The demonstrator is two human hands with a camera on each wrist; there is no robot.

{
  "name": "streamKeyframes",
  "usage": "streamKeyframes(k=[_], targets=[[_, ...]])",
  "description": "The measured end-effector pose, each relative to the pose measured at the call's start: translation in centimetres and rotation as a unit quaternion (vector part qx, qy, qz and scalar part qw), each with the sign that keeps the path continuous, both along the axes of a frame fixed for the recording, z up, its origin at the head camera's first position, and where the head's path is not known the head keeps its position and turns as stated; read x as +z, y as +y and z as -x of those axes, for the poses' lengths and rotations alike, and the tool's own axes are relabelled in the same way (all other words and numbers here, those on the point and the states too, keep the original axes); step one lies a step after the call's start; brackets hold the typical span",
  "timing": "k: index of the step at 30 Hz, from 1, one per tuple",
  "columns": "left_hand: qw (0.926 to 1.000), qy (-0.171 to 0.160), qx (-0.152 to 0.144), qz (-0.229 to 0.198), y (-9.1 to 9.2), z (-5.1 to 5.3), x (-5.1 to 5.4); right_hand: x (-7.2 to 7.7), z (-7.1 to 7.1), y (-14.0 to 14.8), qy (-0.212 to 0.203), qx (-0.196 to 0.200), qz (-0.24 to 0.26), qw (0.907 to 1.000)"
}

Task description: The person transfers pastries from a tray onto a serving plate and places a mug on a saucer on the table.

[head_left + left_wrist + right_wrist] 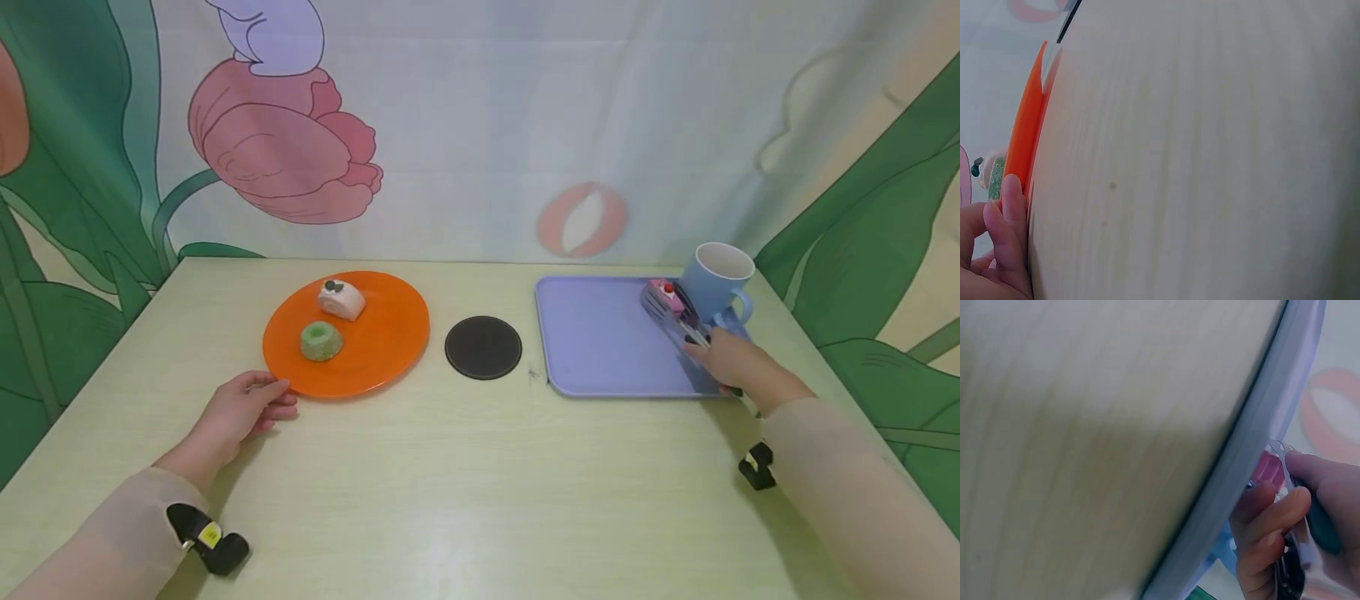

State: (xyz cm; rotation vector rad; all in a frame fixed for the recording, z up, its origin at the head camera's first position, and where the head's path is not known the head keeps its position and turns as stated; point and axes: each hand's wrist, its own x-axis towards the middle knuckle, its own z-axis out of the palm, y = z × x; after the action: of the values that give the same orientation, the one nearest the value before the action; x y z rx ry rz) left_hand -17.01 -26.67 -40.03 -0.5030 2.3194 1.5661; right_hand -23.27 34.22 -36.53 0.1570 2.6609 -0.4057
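Note:
At the lower left rim of an orange plate (382, 350), my left hand (242, 408) pinches the edge between thumb and fingers. A white cake roll (341, 300) and a green ring-shaped cake (321, 342) sit on that plate. My right hand (738, 367) grips metal tongs (697, 335) with dark grips, over the right part of a lavender tray (607, 342). The tongs' fork-like ends lie on either side of a pink cake slice (666, 296) topped with a red berry. In the right wrist view, fingers (1275, 519) curl round the tongs; the cake is partly hidden.
Just behind the right hand, a light blue mug (708, 279) stands at the tray's right end. A round black coaster (483, 347) lies between plate and tray. A printed curtain (465, 133) hangs along the table's far edge.

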Motion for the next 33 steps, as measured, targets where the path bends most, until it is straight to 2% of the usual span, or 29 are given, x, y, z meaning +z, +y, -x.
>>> streamKeyframes(k=[15, 33], targets=[[1.0000, 0.000, 0.004, 0.004, 0.0, 0.1, -0.1, -0.2, -0.5, 0.7, 0.043, 0.006, 0.054, 0.9976], [1.0000, 0.000, 0.006, 0.005, 0.0, 0.2, -0.5, -0.3, -1.5, 0.2, 0.078, 0.045, 0.040, 0.9952]])
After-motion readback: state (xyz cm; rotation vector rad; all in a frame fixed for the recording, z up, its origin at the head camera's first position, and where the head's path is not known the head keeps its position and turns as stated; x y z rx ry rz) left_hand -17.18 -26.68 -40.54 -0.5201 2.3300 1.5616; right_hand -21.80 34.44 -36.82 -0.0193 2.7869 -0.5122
